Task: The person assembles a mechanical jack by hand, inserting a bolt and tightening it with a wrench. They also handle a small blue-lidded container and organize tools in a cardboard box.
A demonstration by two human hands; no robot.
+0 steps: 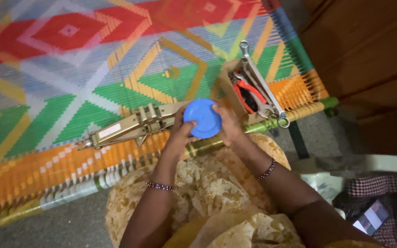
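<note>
While both wrists angle inward, the left hand (178,131) and right hand (227,125) clasp a blue lid (202,118) over the woven cot's edge (116,167), scissor jack (129,127) just beside.

Dim, warm indoor light, brightest at top left, corners falling dark; overall soft, slightly blurred.

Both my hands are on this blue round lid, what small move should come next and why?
Probably twist the blue lid while the left hand steadies it and the right hand turns: both hands already clasp its rim above the lap, clear of the scissor jack and the tool box.
</note>
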